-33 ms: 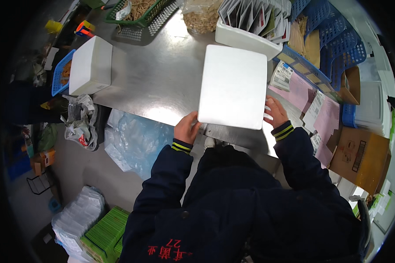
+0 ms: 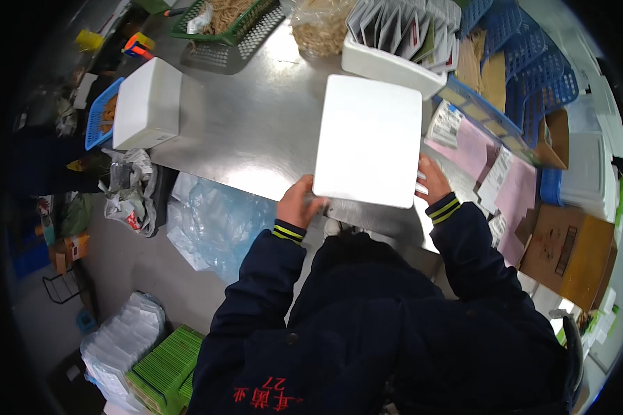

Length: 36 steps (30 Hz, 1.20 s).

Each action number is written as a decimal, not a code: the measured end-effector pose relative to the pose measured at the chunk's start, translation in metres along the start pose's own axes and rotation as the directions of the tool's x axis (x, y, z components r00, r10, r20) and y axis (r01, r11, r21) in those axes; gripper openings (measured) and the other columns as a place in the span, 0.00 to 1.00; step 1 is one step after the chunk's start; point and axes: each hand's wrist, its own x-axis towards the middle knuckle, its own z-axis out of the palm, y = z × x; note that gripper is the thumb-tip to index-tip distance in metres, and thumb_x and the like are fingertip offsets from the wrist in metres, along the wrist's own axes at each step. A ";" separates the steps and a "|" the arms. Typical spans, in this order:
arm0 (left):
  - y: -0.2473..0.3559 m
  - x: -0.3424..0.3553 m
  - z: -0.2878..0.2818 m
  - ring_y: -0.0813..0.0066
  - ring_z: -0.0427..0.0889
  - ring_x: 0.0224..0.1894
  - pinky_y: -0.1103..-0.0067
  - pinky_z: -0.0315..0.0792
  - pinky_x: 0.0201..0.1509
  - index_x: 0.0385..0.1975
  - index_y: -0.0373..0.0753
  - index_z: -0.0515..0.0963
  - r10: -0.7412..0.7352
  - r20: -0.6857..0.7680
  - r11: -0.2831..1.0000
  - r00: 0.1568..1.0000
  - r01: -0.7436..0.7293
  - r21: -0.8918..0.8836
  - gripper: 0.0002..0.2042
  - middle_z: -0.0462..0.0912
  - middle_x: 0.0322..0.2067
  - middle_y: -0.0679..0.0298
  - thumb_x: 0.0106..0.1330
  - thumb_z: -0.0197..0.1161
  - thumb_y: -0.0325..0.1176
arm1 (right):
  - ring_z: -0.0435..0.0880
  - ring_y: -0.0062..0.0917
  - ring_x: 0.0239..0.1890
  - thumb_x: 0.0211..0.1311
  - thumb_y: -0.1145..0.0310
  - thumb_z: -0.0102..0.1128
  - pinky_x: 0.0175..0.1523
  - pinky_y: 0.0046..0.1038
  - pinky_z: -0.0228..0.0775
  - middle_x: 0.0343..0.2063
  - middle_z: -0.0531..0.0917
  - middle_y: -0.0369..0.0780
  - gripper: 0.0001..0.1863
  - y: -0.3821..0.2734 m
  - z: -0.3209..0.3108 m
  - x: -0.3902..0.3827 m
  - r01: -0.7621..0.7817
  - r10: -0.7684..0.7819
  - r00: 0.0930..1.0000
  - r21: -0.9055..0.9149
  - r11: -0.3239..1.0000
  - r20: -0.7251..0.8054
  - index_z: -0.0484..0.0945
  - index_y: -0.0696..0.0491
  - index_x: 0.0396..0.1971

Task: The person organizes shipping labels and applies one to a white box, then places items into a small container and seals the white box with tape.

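Note:
A white foam box [image 2: 368,142], its smooth lid-like top facing up, is at the table's front edge before me. My left hand [image 2: 300,203] holds its near left corner, the thumb along the near edge. At the right side, near the front corner, my right hand [image 2: 433,179] grips the box with bent fingers. Some fingertips of both hands are hidden by the box. The box's underside does not show.
On the metal table [image 2: 246,114] stand another white box [image 2: 147,104], a green basket [image 2: 218,34], a clear bag [image 2: 316,31] of tan pieces and a white bin [image 2: 394,68] of packets. Labels and pink sheets [image 2: 472,149] lie right, beside blue baskets [image 2: 488,111]. Blue plastic [image 2: 221,221] hangs left.
The view has shifted slightly. My left thumb has moved out along the box's near edge. The box stays between my hands.

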 end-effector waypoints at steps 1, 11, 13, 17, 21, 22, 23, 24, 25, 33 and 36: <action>0.000 0.003 0.005 0.54 0.76 0.37 0.70 0.70 0.41 0.44 0.35 0.69 0.138 -0.050 0.987 0.989 -0.133 0.092 0.22 0.77 0.33 0.53 0.48 0.67 0.29 | 0.64 0.31 0.55 0.59 0.42 0.44 0.51 0.34 0.61 0.54 0.65 0.37 0.32 -0.003 0.007 -0.002 -0.068 0.070 0.997 -0.050 0.996 0.035 0.58 0.45 0.59; -0.017 -0.001 0.002 0.49 0.71 0.48 0.67 0.65 0.53 0.48 0.33 0.65 0.238 0.045 0.971 0.970 -0.239 0.025 0.24 0.72 0.45 0.47 0.51 0.61 0.32 | 0.73 0.27 0.45 0.57 0.69 0.50 0.50 0.28 0.66 0.45 0.73 0.42 0.24 0.019 0.006 0.013 0.313 -0.309 0.848 0.065 0.948 0.430 0.62 0.60 0.53; -0.032 -0.017 -0.020 0.50 0.73 0.43 0.67 0.68 0.47 0.44 0.33 0.67 0.378 -0.095 0.926 0.921 -0.376 0.044 0.21 0.73 0.41 0.48 0.51 0.61 0.32 | 0.72 0.26 0.46 0.56 0.69 0.51 0.51 0.28 0.64 0.45 0.73 0.41 0.24 0.009 0.035 -0.005 0.345 -0.305 0.819 0.008 0.939 0.487 0.62 0.60 0.53; -0.040 -0.038 -0.121 0.53 0.76 0.42 0.68 0.71 0.44 0.48 0.35 0.69 0.292 -0.138 0.956 0.946 -0.283 0.078 0.20 0.75 0.42 0.51 0.54 0.59 0.27 | 0.71 0.26 0.47 0.56 0.68 0.52 0.51 0.27 0.62 0.45 0.73 0.42 0.25 -0.019 0.126 -0.022 0.386 -0.258 0.748 -0.084 0.919 0.612 0.62 0.61 0.53; -0.057 0.007 -0.261 0.54 0.77 0.39 0.71 0.72 0.41 0.46 0.38 0.70 0.365 -0.236 0.893 0.901 -0.267 0.362 0.20 0.77 0.37 0.52 0.49 0.60 0.23 | 0.73 0.24 0.44 0.57 0.72 0.53 0.50 0.25 0.65 0.44 0.74 0.43 0.23 -0.073 0.274 0.008 0.440 -0.323 0.608 0.031 0.897 0.725 0.63 0.62 0.52; -0.065 0.017 -0.299 0.54 0.77 0.39 0.71 0.72 0.42 0.46 0.38 0.70 0.351 -0.275 0.875 0.895 -0.209 0.436 0.21 0.77 0.38 0.52 0.49 0.61 0.24 | 0.73 0.24 0.45 0.58 0.72 0.52 0.49 0.24 0.65 0.43 0.74 0.43 0.22 -0.096 0.320 0.010 0.439 -0.317 0.559 0.051 0.897 0.766 0.62 0.62 0.52; -0.074 0.026 -0.338 0.54 0.77 0.40 0.72 0.73 0.42 0.46 0.38 0.71 0.288 -0.325 0.875 0.901 -0.110 0.471 0.22 0.77 0.38 0.52 0.48 0.63 0.24 | 0.73 0.24 0.45 0.59 0.71 0.52 0.50 0.24 0.65 0.44 0.74 0.43 0.23 -0.119 0.368 0.000 0.414 -0.331 0.515 0.110 0.904 0.791 0.62 0.62 0.53; -0.088 0.040 -0.368 0.54 0.77 0.40 0.72 0.73 0.43 0.46 0.39 0.71 0.230 -0.372 0.904 0.899 -0.056 0.423 0.22 0.78 0.38 0.53 0.47 0.64 0.24 | 0.73 0.23 0.44 0.58 0.70 0.53 0.47 0.23 0.67 0.44 0.73 0.42 0.24 -0.136 0.402 -0.001 0.432 -0.340 0.487 0.117 0.894 0.804 0.61 0.61 0.54; -0.099 0.059 -0.393 0.54 0.77 0.41 0.73 0.73 0.43 0.46 0.39 0.71 0.163 -0.393 0.931 0.905 -0.008 0.366 0.23 0.78 0.39 0.53 0.47 0.65 0.24 | 0.73 0.23 0.44 0.58 0.68 0.54 0.45 0.22 0.69 0.45 0.73 0.42 0.26 -0.156 0.433 -0.002 0.456 -0.355 0.464 0.125 0.881 0.812 0.60 0.59 0.55; -0.225 0.121 -0.476 0.66 0.77 0.45 0.74 0.69 0.48 0.47 0.35 0.71 -0.057 -0.328 0.991 0.943 0.095 0.099 0.27 0.79 0.41 0.57 0.42 0.70 0.22 | 0.70 0.32 0.52 0.54 0.61 0.59 0.54 0.26 0.63 0.50 0.69 0.50 0.38 -0.141 0.517 0.043 0.734 -0.399 0.349 0.017 0.679 0.848 0.53 0.63 0.59; -0.227 0.093 -0.480 0.63 0.77 0.46 0.73 0.69 0.48 0.46 0.35 0.69 -0.064 -0.429 0.980 0.901 0.138 0.144 0.28 0.78 0.42 0.56 0.42 0.71 0.24 | 0.68 0.36 0.55 0.52 0.59 0.62 0.56 0.28 0.62 0.53 0.67 0.55 0.39 -0.129 0.478 0.031 0.642 -0.257 0.376 -0.051 0.765 0.890 0.54 0.59 0.60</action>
